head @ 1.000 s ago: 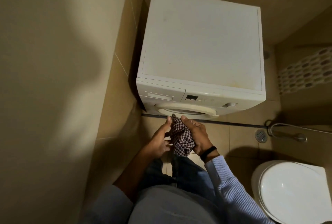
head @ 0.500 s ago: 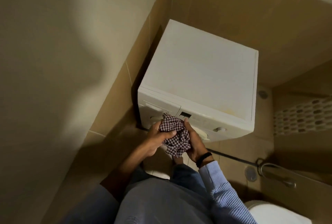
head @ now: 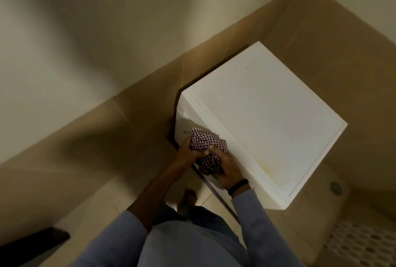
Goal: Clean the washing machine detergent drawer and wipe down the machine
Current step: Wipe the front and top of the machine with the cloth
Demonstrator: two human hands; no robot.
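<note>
Barely started on the washing machine (head: 267, 121), I reckon

Left hand (head: 189, 152) and right hand (head: 227, 170) both clutch a bunched checkered cloth (head: 209, 145) at the front panel; the detergent drawer (head: 186, 120) looks unopened, so basically everything's left.

Tiled bathroom: washing machine (head: 267, 121), floor drain (head: 335, 188).

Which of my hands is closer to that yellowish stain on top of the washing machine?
Right. Your right hand grips the checked cloth beside the stain; your left hand holds the cloth's far side, farther off.
</note>
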